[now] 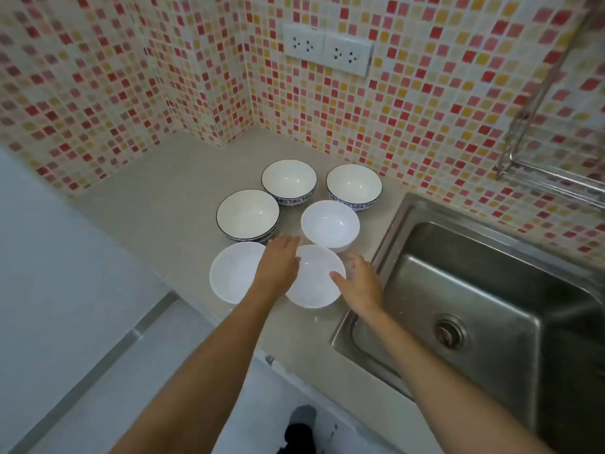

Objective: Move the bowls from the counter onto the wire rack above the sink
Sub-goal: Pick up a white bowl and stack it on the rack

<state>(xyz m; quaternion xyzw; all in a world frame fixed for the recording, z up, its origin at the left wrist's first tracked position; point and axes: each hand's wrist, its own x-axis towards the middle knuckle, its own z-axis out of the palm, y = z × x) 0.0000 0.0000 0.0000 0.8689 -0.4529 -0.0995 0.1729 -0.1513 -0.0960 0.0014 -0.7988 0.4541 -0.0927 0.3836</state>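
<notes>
Several bowls stand on the beige counter (157, 198). Three have blue-patterned rims: one at the back left (288, 180), one at the back right (354, 185), one at the middle left (247, 213). Three are plain white: one in the middle (330, 224), one at the front left (230, 273), one at the front (314, 283). My left hand (278, 263) hovers with spread fingers over the front bowl's left rim. My right hand (358, 283) is open at that bowl's right rim. The wire rack (537, 158) hangs on the wall at the upper right.
A steel sink (474, 306) with a drain lies right of the bowls. Two wall sockets (327, 49) sit on the mosaic-tiled wall above the counter. The counter's front edge runs just below the front bowls, with grey floor beyond.
</notes>
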